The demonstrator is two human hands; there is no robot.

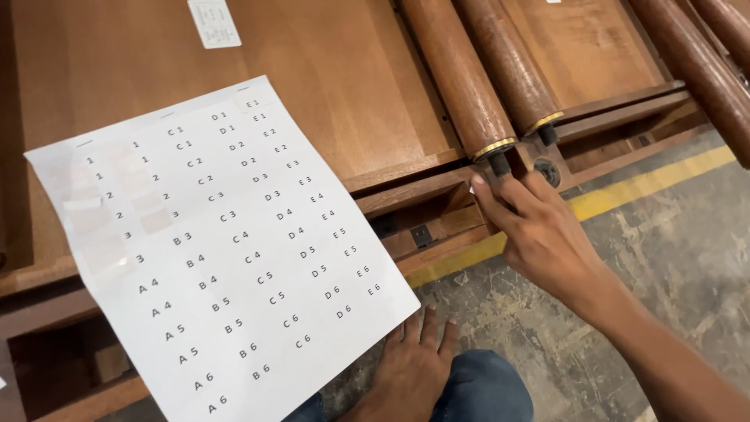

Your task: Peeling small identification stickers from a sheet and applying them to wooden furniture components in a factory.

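My left hand (410,367) is at the bottom, above my knee in blue jeans, gripping the lower right edge of a white label sheet (226,250). The sheet carries rows of small printed stickers, and several at its upper left are peeled off. My right hand (539,230) reaches to the wooden frame just below the black tip of a round wooden leg (461,78). Its fingertips pinch a small white sticker (472,187) against the frame rail (414,191). The thumb of each hand is hidden.
Flat brown wooden panels (344,70) lie under the sheet. Beside the first leg is a second leg with a brass ring (512,66), and more legs lie at the right (703,70). There is a white tag (213,22) on the panel and a yellow line (648,184) on the concrete floor.
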